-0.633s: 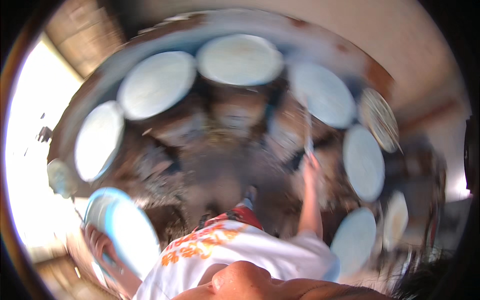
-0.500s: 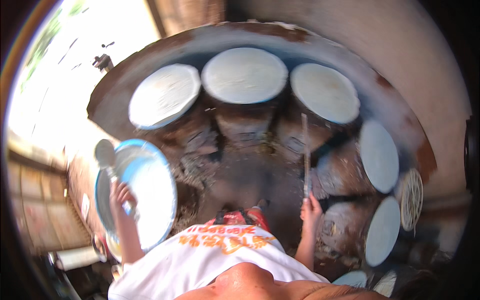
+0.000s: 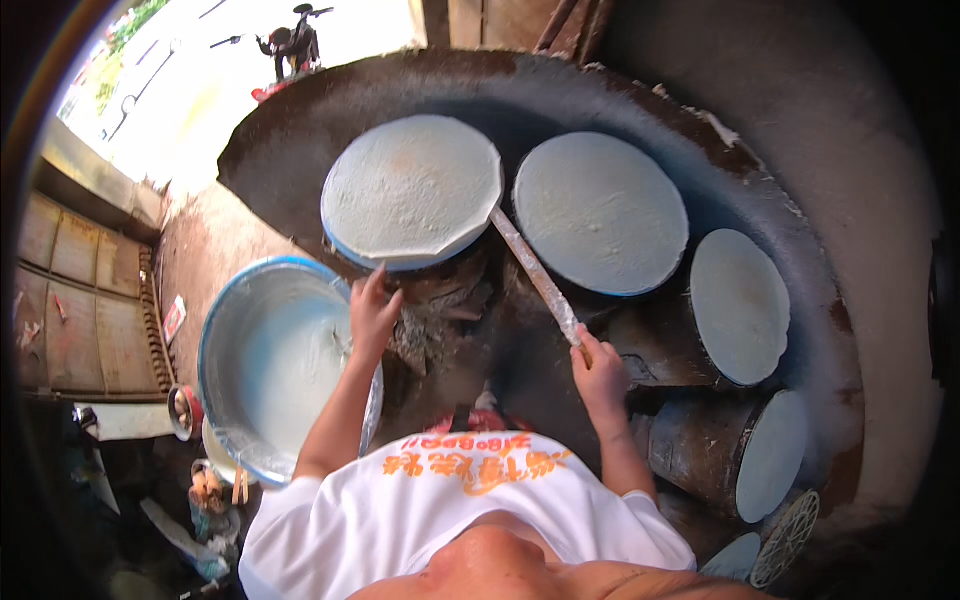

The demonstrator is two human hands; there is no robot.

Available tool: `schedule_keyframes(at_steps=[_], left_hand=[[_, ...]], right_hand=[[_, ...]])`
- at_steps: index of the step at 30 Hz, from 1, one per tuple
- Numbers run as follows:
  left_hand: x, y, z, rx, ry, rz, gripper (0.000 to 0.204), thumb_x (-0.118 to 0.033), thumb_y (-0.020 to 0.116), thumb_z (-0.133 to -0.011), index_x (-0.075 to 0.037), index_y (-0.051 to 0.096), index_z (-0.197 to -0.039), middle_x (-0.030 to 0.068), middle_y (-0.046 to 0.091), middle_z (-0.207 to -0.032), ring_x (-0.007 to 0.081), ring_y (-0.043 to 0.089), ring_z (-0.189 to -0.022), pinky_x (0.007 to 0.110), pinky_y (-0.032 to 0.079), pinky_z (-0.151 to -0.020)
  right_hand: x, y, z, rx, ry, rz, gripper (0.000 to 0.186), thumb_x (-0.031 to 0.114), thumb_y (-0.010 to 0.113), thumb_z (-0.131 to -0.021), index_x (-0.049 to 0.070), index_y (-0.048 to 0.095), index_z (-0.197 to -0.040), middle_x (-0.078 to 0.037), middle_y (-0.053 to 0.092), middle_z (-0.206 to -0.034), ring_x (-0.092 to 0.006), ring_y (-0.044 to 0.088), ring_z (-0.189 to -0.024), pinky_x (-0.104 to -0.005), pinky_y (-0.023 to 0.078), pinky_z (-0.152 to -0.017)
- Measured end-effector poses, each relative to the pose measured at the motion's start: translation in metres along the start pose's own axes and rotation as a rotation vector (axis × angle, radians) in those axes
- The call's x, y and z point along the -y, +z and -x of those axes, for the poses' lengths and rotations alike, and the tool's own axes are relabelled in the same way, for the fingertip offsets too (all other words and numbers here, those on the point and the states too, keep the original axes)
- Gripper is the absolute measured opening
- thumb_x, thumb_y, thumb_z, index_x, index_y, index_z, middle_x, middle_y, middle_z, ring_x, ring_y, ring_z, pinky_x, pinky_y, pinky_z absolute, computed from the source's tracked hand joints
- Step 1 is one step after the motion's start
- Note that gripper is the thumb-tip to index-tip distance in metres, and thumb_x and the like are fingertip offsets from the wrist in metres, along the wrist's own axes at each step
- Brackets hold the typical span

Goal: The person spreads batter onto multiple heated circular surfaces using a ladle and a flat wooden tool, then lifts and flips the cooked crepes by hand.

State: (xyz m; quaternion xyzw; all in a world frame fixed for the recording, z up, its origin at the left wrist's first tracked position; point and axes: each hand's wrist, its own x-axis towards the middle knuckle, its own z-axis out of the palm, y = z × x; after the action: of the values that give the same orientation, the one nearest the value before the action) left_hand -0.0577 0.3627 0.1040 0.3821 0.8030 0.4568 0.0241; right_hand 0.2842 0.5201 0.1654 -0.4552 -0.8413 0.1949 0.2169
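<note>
Batter-pale pancakes cover round griddles set in a curved stove. My right hand (image 3: 600, 372) is closed round the near end of a long flat stick (image 3: 535, 272), which is smeared with white. Its far tip touches or lies very close to the right edge of the front-left pancake (image 3: 412, 190), where the rim looks slightly lifted. My left hand (image 3: 374, 312) is empty, fingers apart, just below that pancake's near edge. Under my left forearm stands a large blue-rimmed basin (image 3: 225, 300) with white batter (image 3: 285, 380) inside.
More covered griddles curve away to the right: one pancake (image 3: 602, 213) beside the first, another (image 3: 740, 307), and a third (image 3: 772, 457). A round lattice rack (image 3: 787, 540) leans at the lower right. A red tub (image 3: 186, 412) and clutter stand left of the basin.
My left hand no longer holds the ladle and has moved up to the pancake. The stick's tip has swung left to the pancake's edge. My view has turned left.
</note>
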Motion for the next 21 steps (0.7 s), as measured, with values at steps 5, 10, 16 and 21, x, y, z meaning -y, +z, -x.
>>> schedule_keyframes(at_steps=[5, 10, 16, 21], left_hand=[[-0.034, 0.034, -0.082, 0.008, 0.346, -0.555, 0.046, -0.017, 0.071, -0.066, -0.014, 0.062, -0.111, 0.0086, 0.054, -0.099, 0.0275, 0.051, -0.097, 0.039, 0.041, -0.087], [-0.015, 0.059, -0.113, -0.06, 0.364, -0.45, 0.025, -0.017, 0.07, -0.065, -0.014, 0.065, -0.089, 0.005, 0.058, -0.092, 0.0257, 0.054, -0.091, 0.039, 0.044, -0.082], [-0.026, 0.049, -0.136, -0.022, 0.393, -0.276, 0.009, -0.012, 0.071, -0.067, -0.011, 0.064, -0.073, 0.0046, 0.059, -0.078, 0.0261, 0.056, -0.077, 0.036, 0.047, -0.069], [-0.052, 0.023, -0.167, -0.041, 0.341, -0.243, 0.01, -0.01, 0.072, -0.068, -0.007, 0.064, -0.074, 0.0071, 0.06, -0.079, 0.0272, 0.057, -0.078, 0.037, 0.046, -0.071]], right_hand=[[0.01, -0.011, -0.015, 0.151, -0.108, -0.009, 0.038, 0.017, 0.07, -0.075, 0.019, 0.066, -0.113, -0.009, 0.055, -0.07, -0.0306, 0.058, -0.064, -0.0419, 0.048, -0.058], [0.006, -0.013, -0.015, 0.202, -0.09, -0.24, 0.039, 0.009, 0.072, -0.073, 0.012, 0.067, -0.111, -0.011, 0.062, -0.079, -0.0285, 0.062, -0.071, -0.0353, 0.05, -0.064], [-0.047, -0.012, -0.007, 0.218, 0.194, -0.571, 0.041, -0.002, 0.064, -0.081, 0.001, 0.058, -0.121, -0.009, 0.064, -0.106, -0.0142, 0.062, -0.093, -0.0255, 0.048, -0.08], [-0.068, -0.008, -0.06, 0.277, 0.376, -0.805, 0.041, -0.001, 0.063, -0.084, -0.003, 0.054, -0.124, -0.005, 0.063, -0.105, -0.0094, 0.059, -0.09, -0.0222, 0.046, -0.081]])
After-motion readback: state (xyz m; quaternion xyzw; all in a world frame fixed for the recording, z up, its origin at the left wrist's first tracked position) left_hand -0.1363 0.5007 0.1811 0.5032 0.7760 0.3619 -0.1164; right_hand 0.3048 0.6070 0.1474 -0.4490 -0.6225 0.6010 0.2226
